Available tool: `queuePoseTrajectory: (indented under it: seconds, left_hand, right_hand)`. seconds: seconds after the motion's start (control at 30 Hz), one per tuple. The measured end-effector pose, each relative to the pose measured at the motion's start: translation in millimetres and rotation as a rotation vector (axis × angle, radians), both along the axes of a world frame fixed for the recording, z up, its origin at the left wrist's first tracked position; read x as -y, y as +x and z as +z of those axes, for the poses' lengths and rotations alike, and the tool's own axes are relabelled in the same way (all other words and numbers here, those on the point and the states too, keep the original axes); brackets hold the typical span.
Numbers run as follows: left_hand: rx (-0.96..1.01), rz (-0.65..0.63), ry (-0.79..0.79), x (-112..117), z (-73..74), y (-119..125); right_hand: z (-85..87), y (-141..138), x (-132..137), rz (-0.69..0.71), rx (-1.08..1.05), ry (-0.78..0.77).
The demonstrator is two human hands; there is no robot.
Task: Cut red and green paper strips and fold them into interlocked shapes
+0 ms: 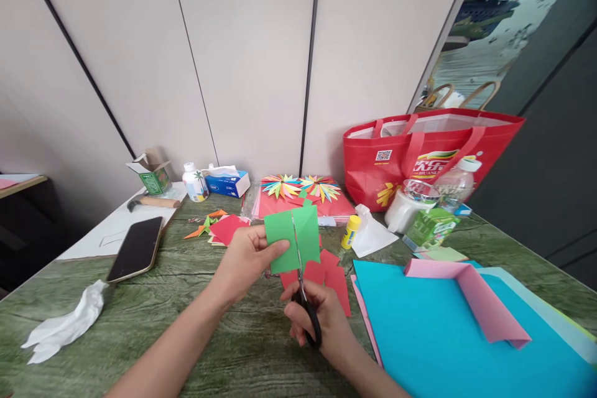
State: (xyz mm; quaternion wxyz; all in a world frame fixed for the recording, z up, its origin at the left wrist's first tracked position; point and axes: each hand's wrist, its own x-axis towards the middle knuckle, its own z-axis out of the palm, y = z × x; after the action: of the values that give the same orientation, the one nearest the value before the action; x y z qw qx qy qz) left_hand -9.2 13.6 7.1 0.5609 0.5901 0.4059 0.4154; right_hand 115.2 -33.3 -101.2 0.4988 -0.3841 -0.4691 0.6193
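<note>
Between the thumb and fingers of my left hand (247,261) is a piece of green paper (280,230), gripped at its left edge. My right hand (321,317) is closed around the black handles of a pair of scissors (311,323). The blades run up along the middle of the green paper, with a narrow slit showing there. Under and behind the scissors lie several red paper pieces (336,280). Farther back, two multicoloured folded-paper fans (319,188) rest on red paper. A yellow glue stick (351,231) stands to the right of the green paper.
Blue paper sheets (420,323) with a folded pink strip (489,305) cover the right front. A red bag (373,168), a jar (410,208) and a green box (430,230) stand behind. To the left are a phone (136,249), crumpled tissue (69,323) and a hammer-like tool (158,201).
</note>
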Motion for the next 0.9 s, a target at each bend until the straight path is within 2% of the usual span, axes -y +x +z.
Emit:
queuePoseTrajectory:
  seconds: [0.4, 0.57, 0.77, 0.9]
  left_hand:
    - [0.000, -0.004, -0.014, -1.2, -0.8, 1.0]
    - [0.026, -0.019, -0.063, -4.5, -2.4, 1.6]
    - [0.165, -0.044, -0.207, -14.7, -15.4, 0.2]
    - [0.177, -0.041, -0.267, -19.6, -25.8, 0.5]
  right_hand:
    - [1.9, -0.7, 0.3, 0.008, 0.030, -0.016]
    - [8.7, -1.7, 2.5, 0.035, -0.026, -0.038]
    - [13.9, -5.2, 6.3, 0.075, -0.205, -0.148]
    - [14.2, -6.7, 7.6, 0.059, -0.257, -0.249]
